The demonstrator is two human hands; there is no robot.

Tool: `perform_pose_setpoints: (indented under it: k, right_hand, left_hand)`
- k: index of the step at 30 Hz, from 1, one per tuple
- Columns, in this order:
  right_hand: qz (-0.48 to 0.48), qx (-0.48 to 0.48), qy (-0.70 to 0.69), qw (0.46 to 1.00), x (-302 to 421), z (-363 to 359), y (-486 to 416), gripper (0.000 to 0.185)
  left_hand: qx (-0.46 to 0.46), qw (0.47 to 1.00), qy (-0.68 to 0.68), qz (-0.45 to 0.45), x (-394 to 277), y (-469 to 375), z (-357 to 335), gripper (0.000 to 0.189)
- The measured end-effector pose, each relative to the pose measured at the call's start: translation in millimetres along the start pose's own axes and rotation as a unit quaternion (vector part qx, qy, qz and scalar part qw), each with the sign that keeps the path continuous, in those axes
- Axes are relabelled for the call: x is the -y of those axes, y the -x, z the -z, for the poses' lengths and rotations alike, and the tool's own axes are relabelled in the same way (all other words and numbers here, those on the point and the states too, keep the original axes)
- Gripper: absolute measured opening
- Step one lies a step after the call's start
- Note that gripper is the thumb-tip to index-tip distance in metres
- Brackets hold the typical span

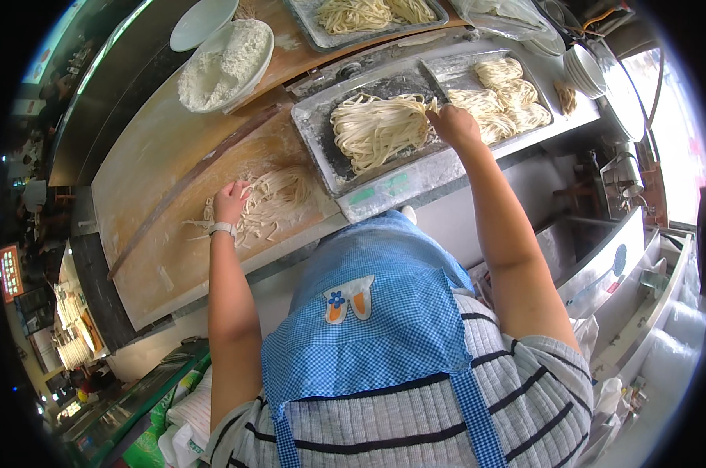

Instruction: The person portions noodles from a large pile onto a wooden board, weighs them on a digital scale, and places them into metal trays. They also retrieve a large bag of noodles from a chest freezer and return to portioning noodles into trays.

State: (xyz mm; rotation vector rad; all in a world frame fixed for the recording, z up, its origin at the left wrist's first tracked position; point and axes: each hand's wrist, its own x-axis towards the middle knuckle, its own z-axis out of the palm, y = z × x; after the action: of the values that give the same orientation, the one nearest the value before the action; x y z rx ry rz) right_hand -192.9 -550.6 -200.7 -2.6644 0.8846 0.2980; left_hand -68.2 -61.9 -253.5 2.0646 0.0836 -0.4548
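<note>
My left hand (231,202), with a pale band on the wrist, is over loose fresh noodles (279,187) on a floured wooden board (171,234). Its fingers are bent against the strands, and whether they pinch any is hard to see. In a metal tray (323,169) lies a large bundle of long flat noodles (376,128). At that bundle's right end, my right hand (458,124) has thumb and fingers closed on the strand ends. Several coiled noodle portions (505,96) fill part of the adjoining metal tray (446,67), just beyond the right hand.
A long thin rolling pin (200,169) lies across the board. Behind it stand a white bowl of flour (227,67) and another pale bowl (200,23). A third tray of noodles (358,17) sits at the back. Stacked white bowls (584,70) stand at the far right.
</note>
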Motion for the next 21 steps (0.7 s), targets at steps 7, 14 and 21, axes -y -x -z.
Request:
perform_pose_setpoints:
  k: [7,14,21]
  right_hand:
    - [-0.004,-0.005,-0.002,1.0,11.1,3.6,6.9,0.046]
    - [0.181,-0.064,-0.235,0.953,76.8,11.8,41.6,0.028]
    - [0.399,0.08,-0.395,0.824,169.2,15.0,91.0,0.024]
  left_hand:
    - [0.03,0.985,0.163,0.049,-18.7,4.5,6.9,0.021]
    - [0.079,0.965,0.24,-0.066,-121.7,45.7,3.4,0.021]
    - [0.157,0.952,0.2,-0.169,-212.0,74.4,-23.3,0.021]
